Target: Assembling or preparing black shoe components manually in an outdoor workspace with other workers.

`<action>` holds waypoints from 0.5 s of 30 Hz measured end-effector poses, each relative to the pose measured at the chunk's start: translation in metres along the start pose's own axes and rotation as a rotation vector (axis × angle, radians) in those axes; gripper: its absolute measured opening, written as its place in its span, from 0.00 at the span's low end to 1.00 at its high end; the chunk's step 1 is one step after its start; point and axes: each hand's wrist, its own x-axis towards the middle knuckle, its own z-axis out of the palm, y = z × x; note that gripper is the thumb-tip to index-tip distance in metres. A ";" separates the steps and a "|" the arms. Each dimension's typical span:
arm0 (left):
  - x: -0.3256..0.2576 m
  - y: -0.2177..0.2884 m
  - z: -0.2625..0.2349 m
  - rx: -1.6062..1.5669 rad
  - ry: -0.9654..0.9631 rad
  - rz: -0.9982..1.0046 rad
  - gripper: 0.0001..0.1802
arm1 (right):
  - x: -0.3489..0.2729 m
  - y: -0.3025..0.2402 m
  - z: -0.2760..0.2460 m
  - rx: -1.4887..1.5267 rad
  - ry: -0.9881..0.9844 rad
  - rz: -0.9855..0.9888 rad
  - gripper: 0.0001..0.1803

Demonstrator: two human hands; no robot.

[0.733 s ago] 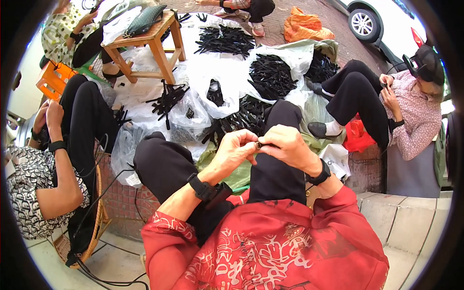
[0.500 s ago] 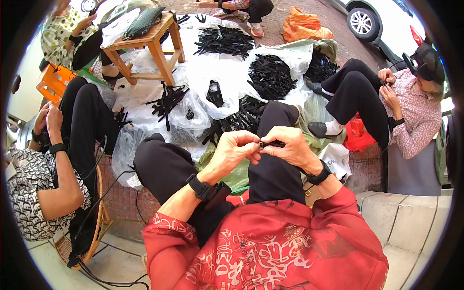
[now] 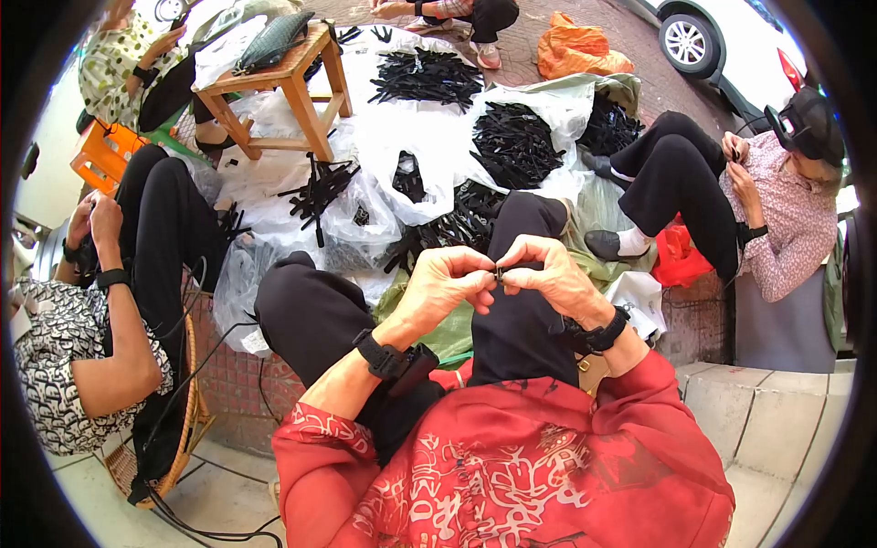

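Above my knees, my left hand (image 3: 445, 285) and my right hand (image 3: 554, 277) meet fingertip to fingertip. Pinched between them is a small black strap piece (image 3: 499, 272) with a tiny shiny part, mostly hidden by the fingers. Thumb and forefinger of each hand press on it. Just beyond my hands lies a heap of black straps (image 3: 448, 222), partly in clear plastic. Farther off are more piles of black straps (image 3: 517, 146) on white plastic sheeting (image 3: 365, 119).
A wooden stool (image 3: 290, 82) with a dark bag on it stands at the far left. People sit at left and right, handling small items. An orange sack (image 3: 581, 47), a red bag (image 3: 681, 254) and a parked white car (image 3: 735, 41) are to the right. Cables (image 3: 187, 379) hang at left.
My right hand's fingers have shifted slightly around the strap piece, and less of it shows now. My left hand stays nearly in place.
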 end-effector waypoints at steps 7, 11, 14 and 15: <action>-0.001 -0.003 0.003 0.162 0.035 0.051 0.06 | 0.003 0.014 -0.001 0.184 0.009 0.023 0.07; -0.002 -0.004 0.004 0.253 0.056 0.079 0.07 | 0.002 0.021 0.003 0.228 0.036 -0.031 0.07; -0.002 -0.005 0.006 0.310 0.091 0.102 0.08 | 0.001 0.021 0.002 0.203 0.030 -0.029 0.07; -0.001 -0.005 0.006 0.317 0.104 0.112 0.08 | 0.001 0.020 0.003 0.202 0.029 -0.030 0.07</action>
